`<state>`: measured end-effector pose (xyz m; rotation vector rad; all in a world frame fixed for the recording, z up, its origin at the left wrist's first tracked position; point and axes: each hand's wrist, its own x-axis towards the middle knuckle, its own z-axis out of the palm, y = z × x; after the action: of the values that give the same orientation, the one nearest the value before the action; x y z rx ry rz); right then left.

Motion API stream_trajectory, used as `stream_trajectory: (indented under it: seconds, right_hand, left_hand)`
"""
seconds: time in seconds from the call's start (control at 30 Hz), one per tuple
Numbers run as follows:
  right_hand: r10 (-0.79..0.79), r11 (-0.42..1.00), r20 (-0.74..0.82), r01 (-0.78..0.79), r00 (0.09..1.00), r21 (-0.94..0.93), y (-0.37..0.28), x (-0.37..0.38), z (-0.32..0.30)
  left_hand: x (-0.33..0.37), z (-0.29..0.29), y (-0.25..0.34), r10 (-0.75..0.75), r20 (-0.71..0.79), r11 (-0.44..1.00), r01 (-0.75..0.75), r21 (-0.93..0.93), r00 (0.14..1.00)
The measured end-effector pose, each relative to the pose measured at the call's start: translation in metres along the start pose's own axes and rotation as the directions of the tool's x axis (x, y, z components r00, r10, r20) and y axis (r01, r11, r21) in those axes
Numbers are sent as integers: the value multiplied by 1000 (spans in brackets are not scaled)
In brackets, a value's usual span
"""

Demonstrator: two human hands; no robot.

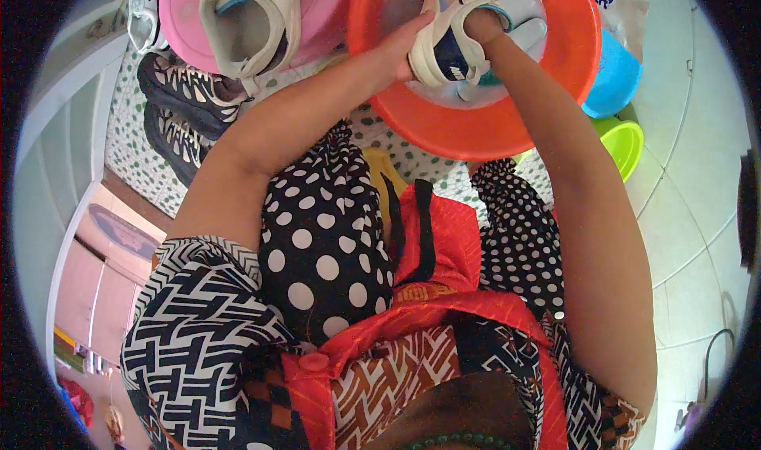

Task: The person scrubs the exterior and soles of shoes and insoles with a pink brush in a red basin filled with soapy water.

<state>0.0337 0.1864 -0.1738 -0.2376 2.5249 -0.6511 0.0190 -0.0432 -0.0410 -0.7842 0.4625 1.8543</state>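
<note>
My left hand (404, 47) is closed on the side of a white and navy sneaker (432, 54). The sneaker is held tilted over a big orange-red basin (452, 137) of cloudy, greyish water. My right hand (483, 26) reaches into the shoe's opening. Its fingers are hidden there, so their grip and anything in them cannot be seen. A pale, rounded object (527, 38) shows in the basin beside my right wrist. Another white sneaker (295, 10), its lace trailing, rests at the pink tub on the left.
The pink tub (181, 14) stands left of the basin. Dark patterned sneakers (190, 93) lie on the spotted floor, with a white shoe (144, 14) beyond. Blue (614, 78) and lime-green (622, 145) containers sit at the basin's right, near a tiled wall (682, 181).
</note>
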Motion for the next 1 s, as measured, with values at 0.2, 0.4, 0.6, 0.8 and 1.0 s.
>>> stream_trajectory:
  seconds: [0.2, 0.4, 0.6, 0.8, 1.0]
  right_hand:
    - [-62, 967, 85, 81, 994, -240, -65, -16, -16]
    - [110, 988, -190, -127, 976, -82, -81, -47, 1]
    - [92, 813, -339, -267, 936, -517, -56, -62, -2]
    - [116, 993, -315, -109, 942, 40, -157, -108, -76]
    - [67, 939, -188, 1, 980, 344, -158, -120, -103]
  left_hand:
    - [-14, -24, 6, 10, 80, 1000, -9, -15, 997]
    - [-21, -1, 8, 8, 31, 973, -15, 231, 999]
    - [-7, -7, -17, -5, -58, 938, 25, 346, 998]
    - [-2, -32, -13, 64, -125, 941, -18, 339, 990]
    - [5, -37, -12, 99, -53, 928, -73, 365, 994]
